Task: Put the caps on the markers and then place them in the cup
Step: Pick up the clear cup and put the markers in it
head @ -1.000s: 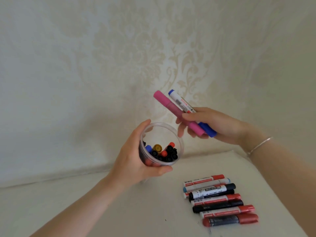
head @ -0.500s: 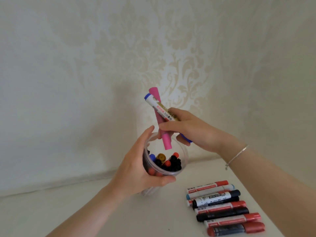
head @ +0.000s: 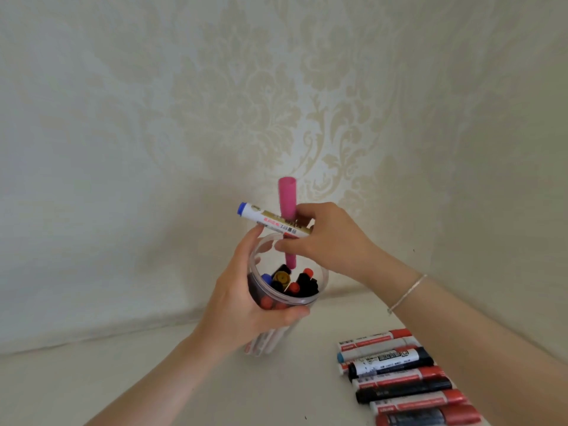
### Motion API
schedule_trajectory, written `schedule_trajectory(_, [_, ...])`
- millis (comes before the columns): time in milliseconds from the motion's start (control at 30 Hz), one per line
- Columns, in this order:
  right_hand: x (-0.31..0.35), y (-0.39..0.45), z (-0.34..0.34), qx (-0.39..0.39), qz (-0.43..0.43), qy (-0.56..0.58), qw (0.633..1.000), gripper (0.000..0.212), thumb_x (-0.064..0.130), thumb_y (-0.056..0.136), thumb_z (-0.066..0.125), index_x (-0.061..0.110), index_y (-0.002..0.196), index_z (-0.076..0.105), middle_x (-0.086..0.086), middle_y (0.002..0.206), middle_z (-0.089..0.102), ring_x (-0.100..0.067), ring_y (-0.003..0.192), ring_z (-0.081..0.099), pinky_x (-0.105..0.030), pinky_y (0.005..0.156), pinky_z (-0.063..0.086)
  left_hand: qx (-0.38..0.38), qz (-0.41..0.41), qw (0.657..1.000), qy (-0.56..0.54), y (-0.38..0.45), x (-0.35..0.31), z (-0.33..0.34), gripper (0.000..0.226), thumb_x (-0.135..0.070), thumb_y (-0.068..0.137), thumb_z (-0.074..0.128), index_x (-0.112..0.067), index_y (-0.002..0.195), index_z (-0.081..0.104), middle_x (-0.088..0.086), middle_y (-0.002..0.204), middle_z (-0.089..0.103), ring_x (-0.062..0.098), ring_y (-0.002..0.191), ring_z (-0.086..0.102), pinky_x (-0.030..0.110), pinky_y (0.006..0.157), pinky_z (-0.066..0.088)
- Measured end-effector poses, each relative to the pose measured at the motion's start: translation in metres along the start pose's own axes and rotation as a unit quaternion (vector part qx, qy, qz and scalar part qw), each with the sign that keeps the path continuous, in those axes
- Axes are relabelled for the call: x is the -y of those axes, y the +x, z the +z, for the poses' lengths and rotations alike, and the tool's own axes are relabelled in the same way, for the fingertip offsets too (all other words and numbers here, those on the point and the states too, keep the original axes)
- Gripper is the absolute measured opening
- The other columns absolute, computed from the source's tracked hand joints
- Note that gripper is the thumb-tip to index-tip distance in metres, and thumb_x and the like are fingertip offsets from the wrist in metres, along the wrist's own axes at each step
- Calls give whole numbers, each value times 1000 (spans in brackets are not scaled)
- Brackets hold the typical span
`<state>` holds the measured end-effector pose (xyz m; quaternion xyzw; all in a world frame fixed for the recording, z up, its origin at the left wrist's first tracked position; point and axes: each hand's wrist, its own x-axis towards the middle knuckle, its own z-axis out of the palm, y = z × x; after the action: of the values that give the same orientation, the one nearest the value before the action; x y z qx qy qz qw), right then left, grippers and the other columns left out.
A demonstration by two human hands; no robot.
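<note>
Damask wallpaper; left hand (head: pixel 242 305) grips clear cup (head: pixel 319 279); right hand (head: pixel 330 241) grips pink marker (head: pixel 287 198) and blue marker (head: pixel 261 218) above it

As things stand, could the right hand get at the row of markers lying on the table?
Probably not yet. The right hand already grips a pink marker and a blue-capped marker over the cup. The row of markers lies uncovered below its forearm, so the path looks free once it lets go.
</note>
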<state>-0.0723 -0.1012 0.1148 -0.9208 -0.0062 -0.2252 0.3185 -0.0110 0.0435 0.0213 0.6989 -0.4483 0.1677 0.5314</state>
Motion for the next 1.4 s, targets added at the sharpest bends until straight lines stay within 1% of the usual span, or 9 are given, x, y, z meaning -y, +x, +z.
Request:
schedule_trajectory(233, [0,-1,3,-43,-4,31,999,10,31,82,68,23,88,70,2,69,68,-14,55,59,-19,50,42,-10,-4,1000,7,1,1,1,109,-57,47,82,-64,134,17,-18,137,47,-6,127,44,13,105,34])
schedule_trajectory(400, [7,-6,3,6,-33,101,994,12,27,84,67,24,95,70,5,76,72,3,55,57,-11,53,41,-20,-1,999,-25,1,-2,4,106,-48,46,84,-47,135,25,-37,132,44,-10,123,46,6,98,35])
schedule_trajectory(567, [9,-3,2,47,-40,15,998,25,30,79,70,28,101,58,2,76,71,-17,68,67,-40,71,57,-26,7,999,-25,2,-8,4,96,-42,47,84,-43,130,35,-35,124,52,-9,115,52,4,91,38])
schedule_trajectory(667, [11,-5,-3,35,-35,62,997,43,32,79,72,31,115,49,2,69,70,-14,59,66,-30,58,57,-31,-12,999,-23,0,-4,5,105,-49,45,83,-44,134,29,-33,130,47,-10,120,48,5,95,36])
schedule_trajectory(767, [12,-5,-8,10,-37,92,995,25,26,84,69,24,104,54,2,65,67,-3,44,52,-19,43,43,-29,-34,999,-28,-2,-1,6,108,-52,44,84,-48,136,27,-31,131,47,-5,120,51,8,96,38])
schedule_trajectory(867, [11,-1,-7,43,-42,14,998,6,23,85,65,17,87,65,-7,68,66,-7,44,45,-19,43,36,-31,-25,999,-30,-2,1,7,107,-50,46,84,-44,137,28,-20,132,51,-3,124,49,10,100,36])
schedule_trajectory(1100, [13,0,-53,259,82,-34,962,25,15,80,63,17,97,45,0,70,46,-12,51,35,-21,49,29,-41,-36,998,-34,-2,2,5,101,-50,44,84,-48,130,32,-24,127,53,-11,118,50,7,92,41])
schedule_trajectory(1233, [18,5,-65,235,62,-72,967,17,6,77,64,11,92,57,-13,79,58,-10,46,43,-16,45,34,-44,-46,997,-33,-3,10,5,106,-51,42,85,-54,131,28,-35,128,48,-9,120,48,12,98,42])
schedule_trajectory(1400, [19,7,-10,172,-16,-99,980,20,16,78,68,18,98,69,1,92,70,-11,82,67,-23,74,55,-28,-29,999,-23,-4,7,11,115,-51,42,87,-62,134,19,-31,132,48,-7,119,51,7,96,39])
